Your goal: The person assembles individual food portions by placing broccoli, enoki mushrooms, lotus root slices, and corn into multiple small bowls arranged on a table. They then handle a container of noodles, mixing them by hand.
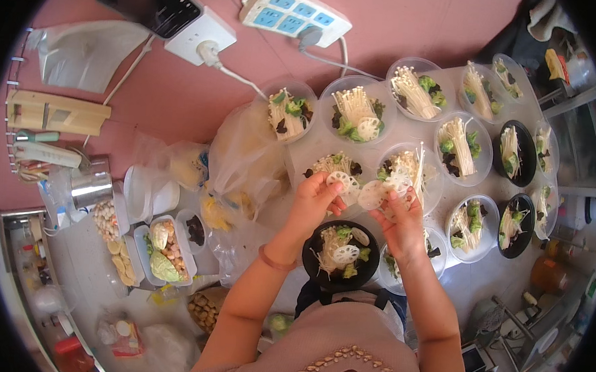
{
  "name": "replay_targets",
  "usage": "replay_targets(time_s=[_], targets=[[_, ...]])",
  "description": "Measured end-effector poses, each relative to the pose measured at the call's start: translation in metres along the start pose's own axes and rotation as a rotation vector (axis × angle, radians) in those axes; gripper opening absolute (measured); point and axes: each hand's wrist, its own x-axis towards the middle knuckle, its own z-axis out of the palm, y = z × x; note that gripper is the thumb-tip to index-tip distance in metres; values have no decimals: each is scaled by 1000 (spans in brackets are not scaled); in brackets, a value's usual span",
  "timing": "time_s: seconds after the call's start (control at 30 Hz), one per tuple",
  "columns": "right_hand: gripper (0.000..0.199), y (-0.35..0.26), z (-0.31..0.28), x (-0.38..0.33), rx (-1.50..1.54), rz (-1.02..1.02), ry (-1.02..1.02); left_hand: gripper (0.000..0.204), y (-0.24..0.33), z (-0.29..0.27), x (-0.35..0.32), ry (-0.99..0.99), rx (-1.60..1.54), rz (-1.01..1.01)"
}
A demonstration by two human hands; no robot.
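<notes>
Bright, even daylight, soft shadows; fisheye bends the edges into a blurred black rim.

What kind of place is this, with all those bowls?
Probably a small food stall or kitchen prep counter. Many bowls of mushrooms and greens line the table, both hands hold lotus root slices, and tubs of ingredients sit alongside.

Hands over bowls of vegetables

Left hand point(314, 199) pinches a lotus root slice point(339, 181); right hand point(398, 221) holds more slices point(373, 194) above a black bowl point(341, 255) on the worktop point(481, 283).

Black bowl point(341, 255) below lotus slices point(372, 193)
</notes>
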Motion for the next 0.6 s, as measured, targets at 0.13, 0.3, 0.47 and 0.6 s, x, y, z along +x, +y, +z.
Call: replay_targets(time_s=[0.13,0.3,0.47,0.6], targets=[[28,3,6,0,-36,-10,25,21,-9,-15,0,48,-26,1],[30,9,10,0,-17,13,-5,21,-14,-23,0,300,607,267],[27,17,16,-4,52,60,-67,30,6,13,-22,185,455,318],[25,25,21,-8,0,88,-130,29,-15,11,-18,120,470,275]])
